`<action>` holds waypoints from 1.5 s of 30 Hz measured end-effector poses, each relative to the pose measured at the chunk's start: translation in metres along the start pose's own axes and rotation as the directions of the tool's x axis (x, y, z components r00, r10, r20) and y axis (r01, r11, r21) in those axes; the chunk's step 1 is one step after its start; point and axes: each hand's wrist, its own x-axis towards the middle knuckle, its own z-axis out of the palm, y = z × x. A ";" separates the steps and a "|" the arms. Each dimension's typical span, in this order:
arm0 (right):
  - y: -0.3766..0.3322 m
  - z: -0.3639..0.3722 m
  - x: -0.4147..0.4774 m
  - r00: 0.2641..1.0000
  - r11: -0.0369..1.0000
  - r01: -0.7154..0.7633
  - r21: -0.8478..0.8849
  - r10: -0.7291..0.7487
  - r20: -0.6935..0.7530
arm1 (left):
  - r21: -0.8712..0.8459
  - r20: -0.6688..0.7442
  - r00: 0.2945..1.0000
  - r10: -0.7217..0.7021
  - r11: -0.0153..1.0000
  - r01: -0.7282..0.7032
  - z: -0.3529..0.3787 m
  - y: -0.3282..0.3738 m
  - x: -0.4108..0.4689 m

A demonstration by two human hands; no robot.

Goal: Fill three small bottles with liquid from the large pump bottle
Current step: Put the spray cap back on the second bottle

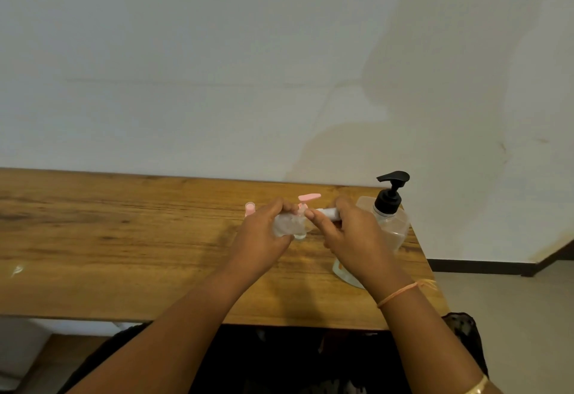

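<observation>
A large clear pump bottle with a black pump head stands at the table's right end, partly behind my right hand. My left hand grips a small clear bottle tilted on its side above the table. My right hand pinches a small white cap or pump piece right beside that bottle's mouth. Behind my hands stands another small bottle with a pink pump top. A third small pink-topped bottle peeks out at the left of my left hand.
The wooden table runs along a pale wall, its right edge close to the pump bottle. A small clear scrap lies near the left front. Floor shows to the right, beyond the table.
</observation>
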 end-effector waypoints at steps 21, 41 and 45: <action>0.004 0.003 0.003 0.994 0.996 0.088 0.008 -0.087 -0.066 | 0.007 0.006 1.000 -0.007 1.000 0.007 0.004 0.003 -0.001; 0.003 0.011 0.001 0.995 0.995 -0.096 0.005 0.096 -0.033 | 0.100 -0.034 0.999 0.034 0.994 -0.030 0.002 -0.004 -0.005; 0.003 0.010 0.000 0.988 0.909 -0.152 0.388 0.155 0.025 | -0.069 0.114 0.989 -0.098 0.992 0.106 -0.002 -0.001 0.002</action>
